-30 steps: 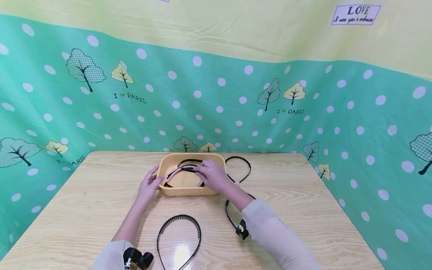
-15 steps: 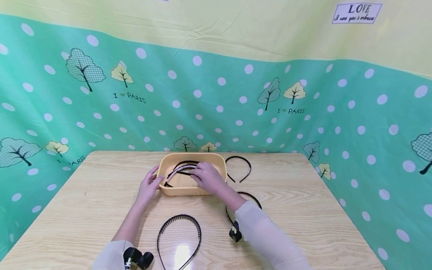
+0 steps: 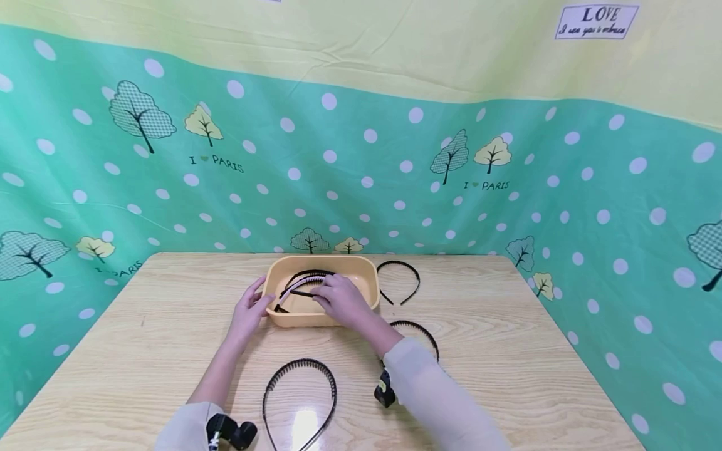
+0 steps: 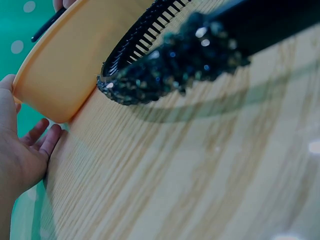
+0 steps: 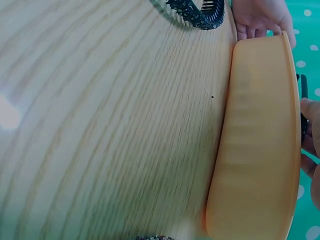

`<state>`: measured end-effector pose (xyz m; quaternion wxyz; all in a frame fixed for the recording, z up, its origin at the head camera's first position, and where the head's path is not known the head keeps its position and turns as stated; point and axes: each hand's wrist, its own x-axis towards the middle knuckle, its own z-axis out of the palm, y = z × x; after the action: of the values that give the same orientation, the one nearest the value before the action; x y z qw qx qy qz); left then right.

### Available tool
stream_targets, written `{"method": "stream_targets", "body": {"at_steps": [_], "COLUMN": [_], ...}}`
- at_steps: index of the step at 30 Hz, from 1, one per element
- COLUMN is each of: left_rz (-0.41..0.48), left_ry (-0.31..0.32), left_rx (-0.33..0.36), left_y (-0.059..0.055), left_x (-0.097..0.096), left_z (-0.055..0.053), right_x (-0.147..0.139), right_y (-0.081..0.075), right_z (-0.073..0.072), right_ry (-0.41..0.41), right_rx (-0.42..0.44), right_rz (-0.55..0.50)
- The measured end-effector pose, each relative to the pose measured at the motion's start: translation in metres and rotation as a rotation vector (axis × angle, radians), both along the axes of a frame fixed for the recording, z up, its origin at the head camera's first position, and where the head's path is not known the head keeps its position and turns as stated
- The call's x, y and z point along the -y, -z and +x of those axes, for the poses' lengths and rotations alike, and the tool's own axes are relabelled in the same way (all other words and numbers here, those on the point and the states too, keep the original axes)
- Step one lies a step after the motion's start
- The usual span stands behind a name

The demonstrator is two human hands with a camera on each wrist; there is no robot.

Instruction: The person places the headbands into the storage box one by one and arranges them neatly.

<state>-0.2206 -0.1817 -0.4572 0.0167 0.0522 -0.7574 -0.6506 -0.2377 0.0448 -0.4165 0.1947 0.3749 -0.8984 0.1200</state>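
Black headband (image 3: 303,294) pinched in right hand (image 3: 341,300); ease it clear of pink band (image 3: 286,292) while left hand (image 3: 246,311) grips tray (image 3: 316,320) steady.

Your left hand (image 3: 248,305) grips the left end of the upright, pale orange bin (image 3: 316,320), thumb at its rim. Inside, arched black headbands (image 3: 307,272) overlap a pink headband (image 3: 287,292) — and your right hand (image 3: 340,299), over the bin, pinches a black band (image 3: 303,294), one slim arm pointing left.
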Motion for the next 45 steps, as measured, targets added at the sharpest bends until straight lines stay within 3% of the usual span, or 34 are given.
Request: {"method": "stream_targets", "body": {"at_steps": [5, 9, 32, 45], "left_rz": [-0.007, -0.009, -0.003, 0.001], "left_ry": [-0.006, -0.012, -0.014, -0.015], "left_rx": [0.003, -0.016, -0.033, -0.037], "left_y": [0.015, 0.020, 0.023, 0.023], "left_x": [0.004, 0.004, 0.005, 0.004], "left_z": [-0.010, -0.012, -0.014, -0.013], "right_x": [0.004, 0.006, 0.017, 0.020], "right_y": [0.003, 0.006, 0.008, 0.006], "right_z": [-0.001, -0.002, -0.005, -0.004], "right_ry": [0.013, 0.019, 0.068, 0.042], "right_rx": [0.002, 0.018, 0.197, 0.273], "right_rz": [0.027, 0.032, 0.009, -0.006]}}
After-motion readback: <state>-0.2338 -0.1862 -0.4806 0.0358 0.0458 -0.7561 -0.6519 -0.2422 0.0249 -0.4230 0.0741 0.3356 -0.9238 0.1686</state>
